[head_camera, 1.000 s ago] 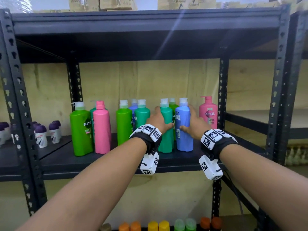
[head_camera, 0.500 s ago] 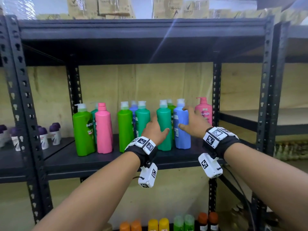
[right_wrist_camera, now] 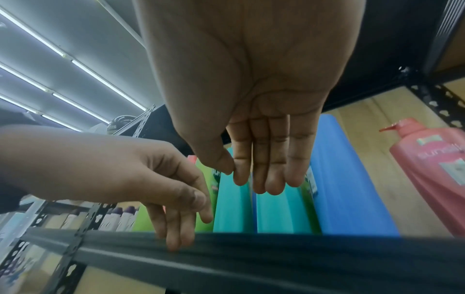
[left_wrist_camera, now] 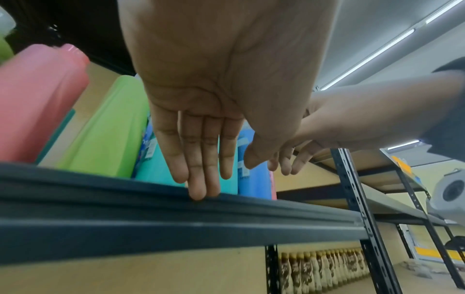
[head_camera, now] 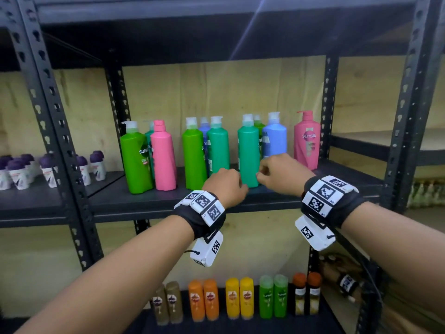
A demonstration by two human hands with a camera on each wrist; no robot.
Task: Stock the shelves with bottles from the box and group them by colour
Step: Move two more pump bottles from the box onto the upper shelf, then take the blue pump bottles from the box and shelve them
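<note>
- Black metal shelving unit [head_camera: 154,203]: middle shelf carries the tall pump bottles; wood-coloured back panel behind them.
- Lime green bottle [head_camera: 134,162] stands at the left end of the row, with a pink bottle [head_camera: 163,160] touching its right side; a teal bottle sits partly hidden behind the pair.
- Second lime green bottle [head_camera: 192,160] is next, then a teal bottle [head_camera: 218,153] just beside it; a blue bottle shows behind, between the two.
- Front teal bottle [head_camera: 248,157] stands upright near the shelf's front edge, between the two hands.
- Blue bottle [head_camera: 274,141] is just right of it and set further back; a green bottle is partly hidden between them.
- Pink Sunsilk bottle [head_camera: 307,141] stands apart at the right end of the row.
- Left hand [head_camera: 225,186]: holds nothing; fingers straight and together in the left wrist view, their tips touching the shelf's front lip [left_wrist_camera: 226,201].
- Right hand [head_camera: 281,174]: holds nothing; fingers loosely hanging and together, thumb tip resting against the forefinger; clear of the bottles.
- Lower shelf: small bottles [head_camera: 238,300] in pairs, olive, orange, yellow, green, dark orange-capped.
- Left neighbouring bay: small purple-capped white bottles [head_camera: 21,172] clustered on its shelf.
</note>
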